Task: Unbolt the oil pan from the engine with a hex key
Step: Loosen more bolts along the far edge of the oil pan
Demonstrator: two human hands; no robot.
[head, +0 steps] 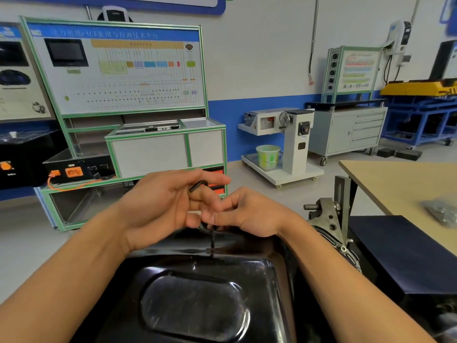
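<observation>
The glossy black oil pan (pixel 193 300) fills the lower middle of the head view, with its bottom facing up. Both hands meet just above its far edge. My left hand (pixel 158 201) grips a black hex key (pixel 197 185); the key's bent end shows between the fingers. Below the hands a black shaft (pixel 212 240) runs straight down to the pan's far rim. My right hand (pixel 249 216) has its fingers curled and pinches at the top of that shaft. The bolt itself is hidden under the hands.
A grey metal engine bracket (pixel 326 216) with a threaded stud stands right of the pan. Beyond it are a dark blue padded surface (pixel 400 251) and a wooden table (pixel 395 184) carrying a plastic bag of metal parts (pixel 442 211). Training benches and a white stand line the far wall.
</observation>
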